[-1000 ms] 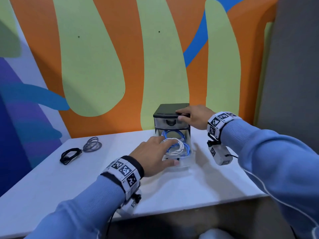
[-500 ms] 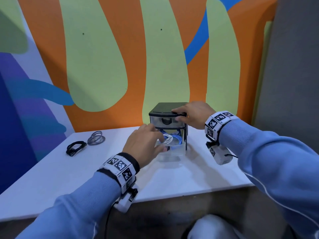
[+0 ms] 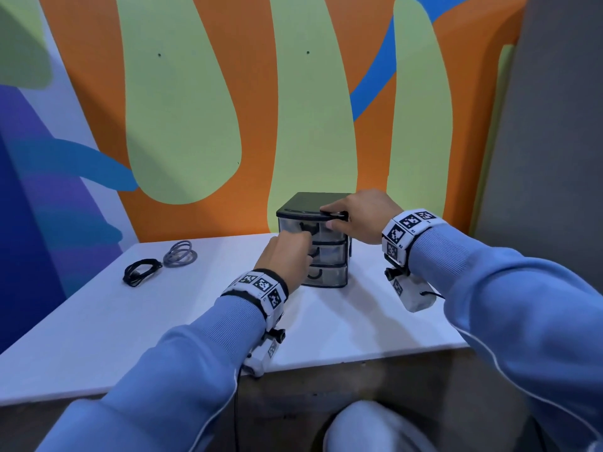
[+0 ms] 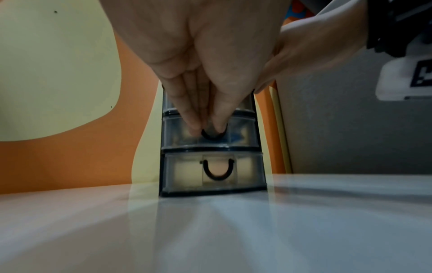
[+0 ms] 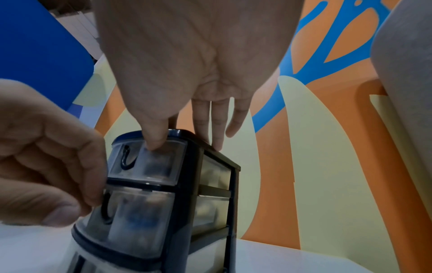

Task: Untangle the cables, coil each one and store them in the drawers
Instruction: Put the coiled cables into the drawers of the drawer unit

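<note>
Three-drawer unit (image 3: 313, 239) at far centre of white table (image 3: 98, 321), drawers closed; left hand (image 3: 285, 256) pinching middle drawer handle (image 4: 214, 134); right hand (image 3: 359, 216), fingers straight, pressing the unit's top; black cable (image 3: 140, 272) and grey cable (image 3: 179, 254) coiled at far left

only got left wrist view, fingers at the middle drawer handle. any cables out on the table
Observer: Two, both coiled: a black cable and a grey cable, at the far left of the table.
Operator: and the other hand
Observer: The right hand rests on the drawer unit, fingers on its black top, thumb on the top drawer.
Operator: top drawer shut
Observer: Yes, flush with the frame.
</note>
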Demonstrator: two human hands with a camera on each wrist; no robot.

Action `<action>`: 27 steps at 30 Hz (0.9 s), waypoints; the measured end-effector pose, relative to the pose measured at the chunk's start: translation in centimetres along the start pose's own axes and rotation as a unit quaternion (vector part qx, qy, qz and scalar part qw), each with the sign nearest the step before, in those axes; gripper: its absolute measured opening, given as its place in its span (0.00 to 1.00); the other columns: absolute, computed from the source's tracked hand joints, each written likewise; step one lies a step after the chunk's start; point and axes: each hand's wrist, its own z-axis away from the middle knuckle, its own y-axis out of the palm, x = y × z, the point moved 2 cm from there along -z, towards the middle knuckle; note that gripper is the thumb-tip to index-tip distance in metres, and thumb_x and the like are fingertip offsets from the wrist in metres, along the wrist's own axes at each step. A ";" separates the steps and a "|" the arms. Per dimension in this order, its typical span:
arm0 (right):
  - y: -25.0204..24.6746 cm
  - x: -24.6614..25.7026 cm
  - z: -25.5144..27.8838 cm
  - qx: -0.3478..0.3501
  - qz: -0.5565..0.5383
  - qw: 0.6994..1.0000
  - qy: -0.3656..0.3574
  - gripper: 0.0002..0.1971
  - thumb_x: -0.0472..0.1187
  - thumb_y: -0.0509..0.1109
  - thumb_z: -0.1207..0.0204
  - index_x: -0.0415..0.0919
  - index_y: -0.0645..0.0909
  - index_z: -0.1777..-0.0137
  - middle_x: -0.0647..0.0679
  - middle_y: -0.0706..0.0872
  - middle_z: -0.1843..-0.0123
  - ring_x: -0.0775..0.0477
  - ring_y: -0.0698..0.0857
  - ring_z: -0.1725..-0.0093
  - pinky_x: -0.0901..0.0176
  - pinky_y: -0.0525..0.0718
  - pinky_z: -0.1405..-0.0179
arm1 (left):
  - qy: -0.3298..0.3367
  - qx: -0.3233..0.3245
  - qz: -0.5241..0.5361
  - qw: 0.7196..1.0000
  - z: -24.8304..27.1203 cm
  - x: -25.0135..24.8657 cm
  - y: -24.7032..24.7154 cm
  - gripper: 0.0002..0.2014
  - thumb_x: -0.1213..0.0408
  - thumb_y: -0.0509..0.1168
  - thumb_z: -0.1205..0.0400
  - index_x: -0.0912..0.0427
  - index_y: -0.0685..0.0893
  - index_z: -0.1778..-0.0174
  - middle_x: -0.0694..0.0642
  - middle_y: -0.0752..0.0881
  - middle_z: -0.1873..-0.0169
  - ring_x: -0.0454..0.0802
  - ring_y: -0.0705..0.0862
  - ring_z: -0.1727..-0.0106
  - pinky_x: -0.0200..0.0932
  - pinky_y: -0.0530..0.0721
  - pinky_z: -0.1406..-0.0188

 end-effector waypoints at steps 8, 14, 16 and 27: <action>0.2 0.0 0.1 0.008 -0.026 0.999 0.021 0.23 0.59 0.62 0.10 0.62 0.75 0.17 0.50 0.93 0.47 0.47 0.82 0.58 0.55 0.79 0.60 | 0.007 0.122 -0.075 0.990 0.6 -0.2 2.0 0.11 0.67 0.64 0.15 0.54 0.91 0.43 0.58 0.75 0.39 0.64 0.83 0.47 0.54 0.85 0.52; 0.2 -0.1 -0.2 0.022 -0.039 0.999 0.017 0.23 0.58 0.63 0.10 0.61 0.74 0.16 0.51 0.89 0.28 0.46 0.83 0.52 0.56 0.81 0.54 | -0.033 0.303 -0.105 0.947 0.8 -0.2 3.2 0.35 0.71 0.63 0.19 0.47 0.70 0.14 0.64 0.69 0.21 0.65 0.83 0.30 0.63 0.85 0.29; 0.4 -0.1 -0.4 0.026 -0.035 0.999 0.018 0.23 0.58 0.63 0.10 0.62 0.74 0.16 0.51 0.89 0.28 0.43 0.86 0.46 0.56 0.81 0.54 | -0.033 0.306 -0.095 0.947 0.9 -0.2 3.0 0.34 0.71 0.62 0.19 0.48 0.69 0.14 0.65 0.69 0.20 0.64 0.84 0.32 0.62 0.86 0.30; 1.4 -0.3 -1.8 0.039 -0.056 0.997 0.037 0.23 0.57 0.64 0.10 0.61 0.75 0.17 0.51 0.87 0.27 0.41 0.87 0.36 0.56 0.79 0.54 | -0.015 0.237 -0.022 0.971 8.1 0.2 -0.9 0.22 0.60 0.62 0.12 0.46 0.74 0.20 0.55 0.75 0.29 0.56 0.79 0.48 0.49 0.81 0.46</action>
